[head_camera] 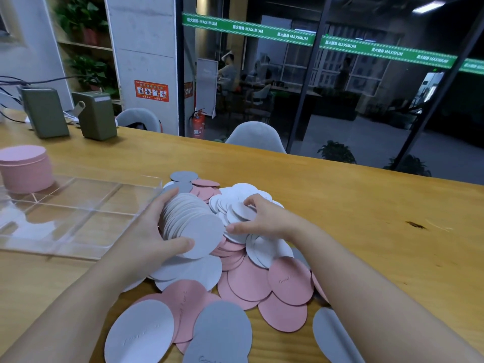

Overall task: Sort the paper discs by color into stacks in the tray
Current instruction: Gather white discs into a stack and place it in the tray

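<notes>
Fingers on the left hand [146, 231] are curled round a fanned stack of white discs [191, 226], thumb pressed on the front disc and the others wrapped behind, so that hand is full, while the right hand [258, 218] has its fingertips bent down onto loose white discs [235, 205] on top of the pile, looks like it's pinching or dragging one free, can't tell if it's actually got it yet. My take on doing this step well: square the fan up before adding more, because it's splayed out pretty far and a slippy paper stack like that will probably spill if the thumb lets go, and slide each new white one onto the front instead of poking it in the middle. Rest of the mixed pile [248, 279] of pink, grey and white sits on the wooden table [366, 205] right under both hands, with the clear divided tray [78, 213] just to the left, touching or nearly touching the pile's edge. A pink stack [25, 169] already stands in the far left tray compartment, so white looks like colour two. Readable stuff: green banner [248, 30] on the glass repeats "MAXIMUM" next to Chinese characters, there's a red safety sticker [151, 90] on the pillar too small to read, and some discs have faint handwriting I can't make out
</notes>
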Demonstrator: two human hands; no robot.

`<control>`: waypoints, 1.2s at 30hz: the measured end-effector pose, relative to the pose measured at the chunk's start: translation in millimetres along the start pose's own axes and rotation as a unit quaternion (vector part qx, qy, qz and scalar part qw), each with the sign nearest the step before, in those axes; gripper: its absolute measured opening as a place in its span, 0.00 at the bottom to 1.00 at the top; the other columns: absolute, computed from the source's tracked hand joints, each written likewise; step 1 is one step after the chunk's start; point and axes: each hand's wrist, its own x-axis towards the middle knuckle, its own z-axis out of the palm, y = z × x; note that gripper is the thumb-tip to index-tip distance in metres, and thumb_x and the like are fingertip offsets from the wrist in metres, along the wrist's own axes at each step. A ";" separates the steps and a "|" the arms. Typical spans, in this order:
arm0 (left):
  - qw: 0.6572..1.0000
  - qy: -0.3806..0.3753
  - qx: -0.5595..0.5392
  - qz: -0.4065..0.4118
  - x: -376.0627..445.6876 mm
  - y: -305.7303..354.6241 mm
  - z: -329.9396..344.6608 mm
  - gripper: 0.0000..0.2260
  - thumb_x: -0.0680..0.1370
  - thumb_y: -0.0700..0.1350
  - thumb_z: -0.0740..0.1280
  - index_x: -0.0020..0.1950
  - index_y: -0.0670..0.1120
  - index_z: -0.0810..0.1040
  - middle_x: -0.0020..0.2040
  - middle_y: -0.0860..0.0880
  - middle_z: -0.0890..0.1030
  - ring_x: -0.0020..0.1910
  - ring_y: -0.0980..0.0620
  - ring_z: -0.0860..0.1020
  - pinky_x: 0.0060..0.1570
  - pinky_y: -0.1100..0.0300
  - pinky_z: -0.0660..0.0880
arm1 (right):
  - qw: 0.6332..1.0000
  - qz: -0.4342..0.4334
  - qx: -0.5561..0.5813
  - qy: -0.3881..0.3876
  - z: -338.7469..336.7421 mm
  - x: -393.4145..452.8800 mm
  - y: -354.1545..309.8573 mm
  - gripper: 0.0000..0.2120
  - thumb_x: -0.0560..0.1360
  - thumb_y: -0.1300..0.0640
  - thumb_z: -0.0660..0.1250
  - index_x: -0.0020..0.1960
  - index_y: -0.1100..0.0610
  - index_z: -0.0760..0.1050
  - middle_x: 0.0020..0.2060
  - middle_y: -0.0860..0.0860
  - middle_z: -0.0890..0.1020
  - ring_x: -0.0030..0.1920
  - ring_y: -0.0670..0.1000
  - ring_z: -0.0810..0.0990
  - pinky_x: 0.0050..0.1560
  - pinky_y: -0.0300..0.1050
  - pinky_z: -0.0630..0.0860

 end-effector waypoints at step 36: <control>0.999 0.008 0.050 -0.016 -0.1 -2.4 3.3 0.49 0.55 0.63 0.70 0.74 0.62 0.55 0.73 0.58 0.63 0.70 0.56 0.65 0.69 0.50 0.65 | 0.973 -0.180 0.012 0.144 15.2 -52.5 -10.5 0.39 0.62 0.44 0.77 0.68 0.48 0.64 0.58 0.40 0.69 0.59 0.39 0.68 0.61 0.40 0.70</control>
